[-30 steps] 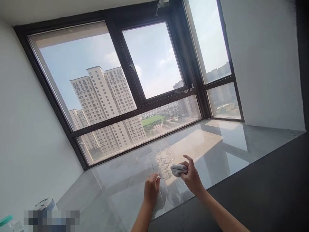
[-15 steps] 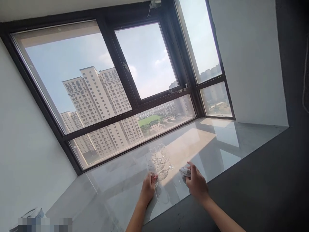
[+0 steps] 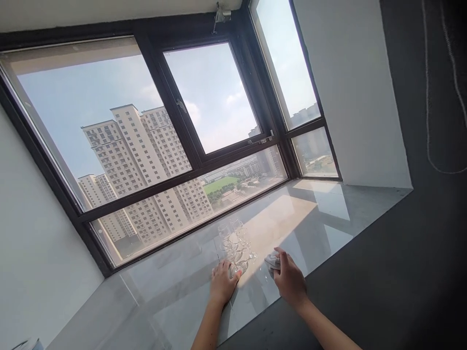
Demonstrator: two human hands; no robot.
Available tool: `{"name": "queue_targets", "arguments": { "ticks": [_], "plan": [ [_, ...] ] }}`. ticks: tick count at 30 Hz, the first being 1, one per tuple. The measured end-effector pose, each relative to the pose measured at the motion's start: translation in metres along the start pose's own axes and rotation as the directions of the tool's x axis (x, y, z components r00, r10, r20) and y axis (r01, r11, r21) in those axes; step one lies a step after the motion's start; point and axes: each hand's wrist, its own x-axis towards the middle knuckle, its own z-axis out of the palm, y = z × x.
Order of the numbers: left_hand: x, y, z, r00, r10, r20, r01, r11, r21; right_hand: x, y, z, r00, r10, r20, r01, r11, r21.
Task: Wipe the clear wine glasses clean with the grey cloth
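A tight group of clear stemmed glasses stands on the glossy window sill, see-through and overlapping, so their outlines are hard to separate. My left hand is at the near side of this group, fingers curled and thumb reaching right around the low part of the nearest wine glass. Much of that glass is hidden by the hand or lost among the others. To the right, my right hand grips a bunched pale cloth above the sill, apart from the glasses.
The tiled sill runs beneath a dark-framed window, its front edge slanting up to the right. A white wall bounds the right side. A cord hangs at far right. Part of a container shows at bottom left.
My left hand has turned back-up and shifted slightly left; the glass it pinched by the stem now merges with the group. My right hand still holds the cloth. The camera view has swung right.
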Motion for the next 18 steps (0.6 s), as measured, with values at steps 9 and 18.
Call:
{"name": "queue_targets", "arguments": {
  "ticks": [9, 18],
  "plan": [
    [0.007, 0.007, 0.001, 0.989, 0.116, -0.088, -0.114, 0.993, 0.02, 0.0, -0.001, -0.003, 1.0, 0.005, 0.003, -0.005, 1.0, -0.005],
    [0.006, -0.029, -0.006, 0.99, -0.118, -0.081, 0.121, 0.992, 0.03, 0.0, 0.004, -0.001, 1.0, -0.027, 0.011, 0.027, 1.0, 0.006]
  ]
}}
